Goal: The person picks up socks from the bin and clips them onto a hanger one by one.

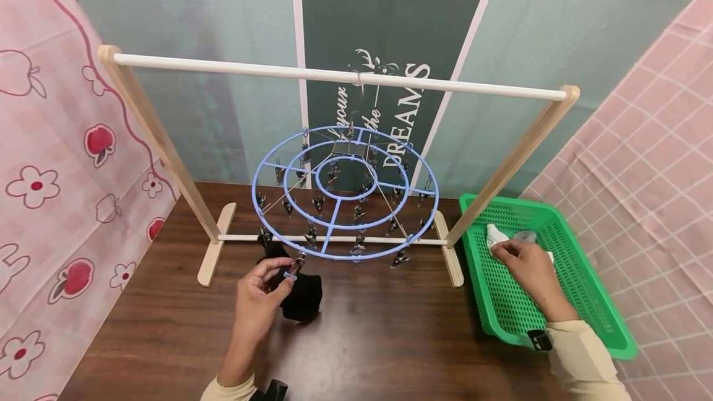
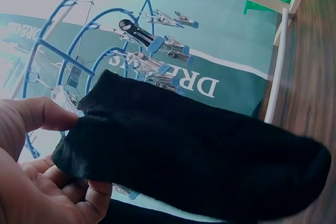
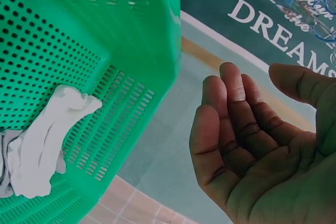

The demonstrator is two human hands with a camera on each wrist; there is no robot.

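My left hand (image 1: 259,296) is at the near rim of a round blue clip hanger (image 1: 334,228), its thumb and forefinger pinching a metal clip (image 1: 298,265) with a blue tip. A black sock (image 2: 194,145) hangs by its cuff at those fingers; the clip is mostly hidden behind it in the left wrist view. Another black item (image 1: 267,246) hangs just left of it. Over the green basket (image 1: 579,252), my right hand (image 1: 526,268) has loosely bent fingers. The right wrist view shows this hand (image 3: 257,135) holding nothing, apart from a white sock (image 3: 47,140) in the basket.
A wooden stand with a white top bar (image 1: 250,70) carries the hanger by its hook. Several other clips dangle from the rings. A grey item (image 1: 525,237) lies with the white sock in the basket. Curtains stand behind the brown table (image 1: 356,339).
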